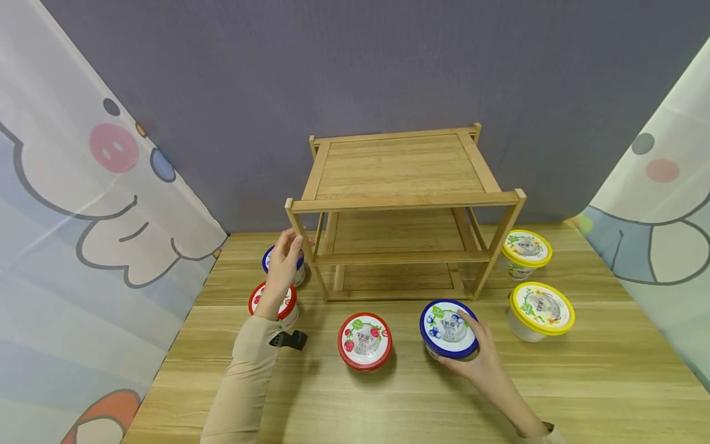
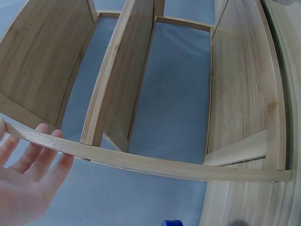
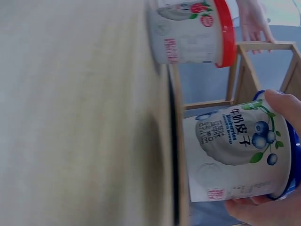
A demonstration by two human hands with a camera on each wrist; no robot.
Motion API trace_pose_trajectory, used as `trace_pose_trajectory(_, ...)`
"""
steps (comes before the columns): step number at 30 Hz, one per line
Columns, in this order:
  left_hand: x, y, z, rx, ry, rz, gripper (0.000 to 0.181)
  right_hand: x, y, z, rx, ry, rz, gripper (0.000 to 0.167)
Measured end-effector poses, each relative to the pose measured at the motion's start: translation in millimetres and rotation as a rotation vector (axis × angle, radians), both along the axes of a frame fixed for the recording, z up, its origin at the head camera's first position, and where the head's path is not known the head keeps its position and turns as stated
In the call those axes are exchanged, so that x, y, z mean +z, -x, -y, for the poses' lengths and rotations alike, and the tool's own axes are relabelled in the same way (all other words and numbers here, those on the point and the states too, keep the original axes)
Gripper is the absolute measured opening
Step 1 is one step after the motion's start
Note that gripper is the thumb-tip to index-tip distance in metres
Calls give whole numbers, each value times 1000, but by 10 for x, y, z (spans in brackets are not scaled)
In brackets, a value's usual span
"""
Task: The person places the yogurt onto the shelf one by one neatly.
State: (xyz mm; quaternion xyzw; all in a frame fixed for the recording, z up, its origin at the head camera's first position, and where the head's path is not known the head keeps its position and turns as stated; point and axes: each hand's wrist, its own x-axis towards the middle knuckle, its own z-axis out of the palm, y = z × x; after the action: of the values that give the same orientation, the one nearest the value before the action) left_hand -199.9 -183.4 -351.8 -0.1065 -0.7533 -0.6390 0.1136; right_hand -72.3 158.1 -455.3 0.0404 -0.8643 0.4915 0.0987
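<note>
One round white tub with blue lid (image 1: 449, 330), blueberry print, sits off the desk (image 1: 388, 410); right hand (image 1: 480, 357), part-spread, clasps its sides near the rim. Looks light, stiff, smooth; best held below the lid. Lid on, contents hidden. Beyond, left hand (image 1: 284, 258) curls round tan three-tier wooden shelf (image 1: 399, 166).

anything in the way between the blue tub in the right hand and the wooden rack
Nothing visible: the right hand holds the blue-lidded tub before the wooden rack, only tabletop showing between. The nearest red-lidded tub stands to its left.
</note>
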Motion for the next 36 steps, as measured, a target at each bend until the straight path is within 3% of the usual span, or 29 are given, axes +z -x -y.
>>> trace_pose_trajectory(5, 105, -81, -53, 8, 19, 6, 32, 163, 8, -18, 20, -36, 16, 86)
trace_pose_trajectory(13, 115, -100, -62, 4, 15, -3, 31, 499, 41, -44, 101, -91, -16, 86)
trace_pose_trajectory(17, 92, -80, -56, -2, 5, -18, 31, 661, 82, -52, 149, -118, -27, 86)
trace_pose_trajectory(25, -73, 52, 19, -5, -14, -36, 33, 971, 187, -44, 248, -120, -42, 88)
trace_pose_trajectory(36, -102, 68, 9, 12, 1, -56, 37, 1346, 307, 9, 294, -114, -45, 87)
